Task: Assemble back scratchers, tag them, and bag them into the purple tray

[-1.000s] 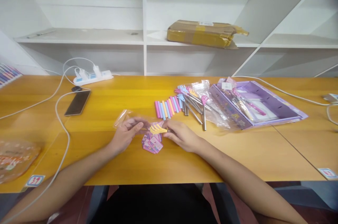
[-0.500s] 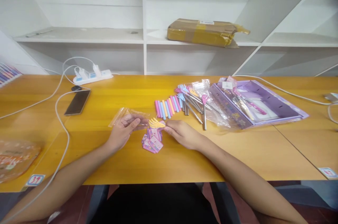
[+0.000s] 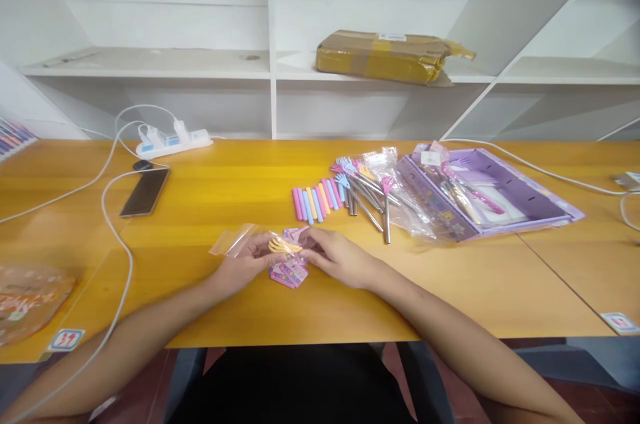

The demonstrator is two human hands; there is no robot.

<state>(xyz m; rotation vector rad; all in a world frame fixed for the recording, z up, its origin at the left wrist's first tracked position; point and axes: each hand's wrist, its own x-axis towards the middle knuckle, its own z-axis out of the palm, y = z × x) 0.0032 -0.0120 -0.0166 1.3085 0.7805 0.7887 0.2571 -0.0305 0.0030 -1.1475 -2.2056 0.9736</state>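
Note:
My left hand [image 3: 241,269] is closed on a clear plastic bag [image 3: 235,241], whose loose end sticks out to the left. The fingers of my right hand [image 3: 343,259] pinch the base of a yellow hand-shaped back scratcher head [image 3: 284,247]. Its prongs point left, between my hands, and clear film appears to lie over them. Beneath lies a small pile of pink and purple cards [image 3: 290,275], partly covered by my hands. Just beyond is a row of pink, blue and yellow handle tubes [image 3: 315,203]. Metal back scratchers [image 3: 367,194] with coloured hand-shaped heads lie to their right.
A purple box [image 3: 530,211] holding packaged items stands at the right, with clear plastic packaging [image 3: 415,214] beside it. At the left are a phone [image 3: 146,192], a power strip [image 3: 175,143] and white cables. A taped carton [image 3: 383,57] rests on the shelf.
My hands have come closer together. The yellow scratcher head has shifted left and slightly towards me, and it now meets the plastic bag in my left hand.

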